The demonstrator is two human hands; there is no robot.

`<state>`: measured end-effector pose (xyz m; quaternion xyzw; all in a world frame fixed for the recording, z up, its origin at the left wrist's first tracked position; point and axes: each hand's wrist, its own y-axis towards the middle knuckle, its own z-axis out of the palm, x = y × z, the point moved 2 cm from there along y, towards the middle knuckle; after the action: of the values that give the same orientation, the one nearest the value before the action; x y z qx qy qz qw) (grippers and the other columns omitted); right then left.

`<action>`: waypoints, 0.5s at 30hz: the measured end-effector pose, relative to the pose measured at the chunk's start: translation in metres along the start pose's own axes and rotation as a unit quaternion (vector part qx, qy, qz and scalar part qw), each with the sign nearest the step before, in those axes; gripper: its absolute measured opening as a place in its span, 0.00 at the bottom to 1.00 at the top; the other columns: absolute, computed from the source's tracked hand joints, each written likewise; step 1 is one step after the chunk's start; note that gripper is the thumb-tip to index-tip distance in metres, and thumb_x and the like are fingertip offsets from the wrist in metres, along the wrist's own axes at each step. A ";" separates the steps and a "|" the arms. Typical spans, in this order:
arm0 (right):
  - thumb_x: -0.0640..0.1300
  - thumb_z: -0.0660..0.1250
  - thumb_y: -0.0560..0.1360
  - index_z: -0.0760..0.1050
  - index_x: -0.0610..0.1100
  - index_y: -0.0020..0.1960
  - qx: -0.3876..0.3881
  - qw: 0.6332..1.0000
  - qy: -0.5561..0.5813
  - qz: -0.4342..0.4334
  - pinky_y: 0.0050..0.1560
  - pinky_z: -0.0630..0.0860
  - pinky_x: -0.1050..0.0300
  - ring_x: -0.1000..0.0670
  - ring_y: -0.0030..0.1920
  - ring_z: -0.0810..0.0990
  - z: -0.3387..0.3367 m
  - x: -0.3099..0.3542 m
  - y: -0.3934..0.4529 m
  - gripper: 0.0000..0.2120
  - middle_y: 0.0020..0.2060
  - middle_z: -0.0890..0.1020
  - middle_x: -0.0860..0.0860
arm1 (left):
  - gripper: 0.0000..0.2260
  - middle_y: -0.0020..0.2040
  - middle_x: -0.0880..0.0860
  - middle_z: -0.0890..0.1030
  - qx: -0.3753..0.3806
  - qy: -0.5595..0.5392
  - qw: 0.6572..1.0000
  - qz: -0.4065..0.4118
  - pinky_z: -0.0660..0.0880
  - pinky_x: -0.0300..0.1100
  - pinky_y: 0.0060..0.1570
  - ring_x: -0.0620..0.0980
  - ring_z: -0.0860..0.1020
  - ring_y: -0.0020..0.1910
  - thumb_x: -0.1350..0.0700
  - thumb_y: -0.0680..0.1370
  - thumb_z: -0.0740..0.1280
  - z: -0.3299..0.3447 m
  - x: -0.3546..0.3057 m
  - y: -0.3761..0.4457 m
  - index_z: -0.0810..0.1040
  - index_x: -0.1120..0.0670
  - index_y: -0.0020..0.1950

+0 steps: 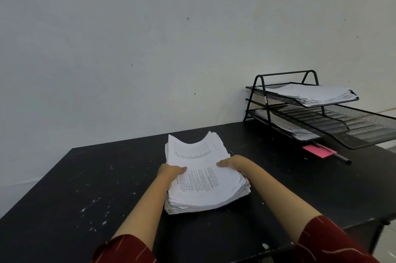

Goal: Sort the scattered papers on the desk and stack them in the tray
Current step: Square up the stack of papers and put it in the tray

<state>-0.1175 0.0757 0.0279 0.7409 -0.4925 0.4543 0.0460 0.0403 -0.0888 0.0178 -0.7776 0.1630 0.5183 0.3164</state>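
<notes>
A thick pile of printed white papers lies on the black desk in front of me. My left hand grips the pile's left edge, thumb on top of the sheets. My right hand grips the right edge the same way. The top sheets bow upward at their far end. A black wire mesh tray rack stands at the desk's back right; its top tier holds a stack of papers, and the bottom tier holds more sheets. The middle tier is pulled out toward the right.
A pink sticky pad and a dark pen lie on the desk in front of the rack. The desk surface has white paint specks. A plain pale wall stands behind. The desk's right edge drops off near the rack.
</notes>
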 end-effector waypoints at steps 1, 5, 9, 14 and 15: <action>0.54 0.68 0.75 0.63 0.37 0.73 -0.008 1.000 0.012 -0.011 0.64 0.68 0.53 0.43 0.69 0.69 0.000 -0.001 0.000 0.34 0.71 0.68 0.43 | 0.21 0.59 0.61 0.79 -0.007 -0.006 1.000 0.010 0.76 0.51 0.58 0.60 0.78 0.57 0.61 0.72 0.73 0.001 0.002 0.000 0.74 0.65 0.62; 0.48 0.70 0.74 0.64 0.39 0.72 -0.040 0.988 0.127 -0.075 0.58 0.71 0.55 0.44 0.65 0.73 -0.005 -0.004 -0.001 0.31 0.68 0.72 0.45 | 0.19 0.58 0.58 0.79 -0.055 -0.049 0.993 0.094 0.77 0.50 0.53 0.56 0.79 0.53 0.60 0.74 0.72 0.007 -0.002 -0.006 0.71 0.62 0.61; 0.44 0.71 0.73 0.69 0.44 0.64 -0.114 0.944 0.230 -0.209 0.50 0.75 0.55 0.47 0.55 0.78 -0.023 0.003 -0.010 0.22 0.60 0.78 0.45 | 0.20 0.58 0.52 0.76 -0.087 -0.104 0.961 0.239 0.75 0.48 0.53 0.52 0.77 0.54 0.57 0.76 0.69 0.012 -0.032 -0.017 0.66 0.55 0.64; 0.39 0.71 0.73 0.62 0.47 0.64 -0.148 0.895 0.278 -0.317 0.53 0.75 0.55 0.50 0.55 0.75 -0.051 0.026 -0.023 0.25 0.57 0.74 0.50 | 0.19 0.53 0.45 0.75 -0.075 -0.139 0.916 0.368 0.74 0.35 0.46 0.41 0.76 0.49 0.58 0.79 0.65 0.015 -0.072 -0.033 0.63 0.52 0.67; 0.38 0.71 0.73 0.62 0.48 0.64 -0.152 0.885 0.286 -0.334 0.53 0.75 0.56 0.51 0.54 0.75 -0.055 0.028 -0.024 0.26 0.56 0.74 0.51 | 0.19 0.52 0.43 0.75 -0.069 -0.142 0.912 0.380 0.74 0.33 0.44 0.39 0.76 0.49 0.58 0.79 0.65 0.015 -0.076 -0.034 0.63 0.52 0.67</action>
<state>-0.1309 0.0971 0.0892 0.6834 -0.2441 0.5239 0.4461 0.0183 -0.0587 0.0945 -0.5953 0.3634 0.7140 0.0609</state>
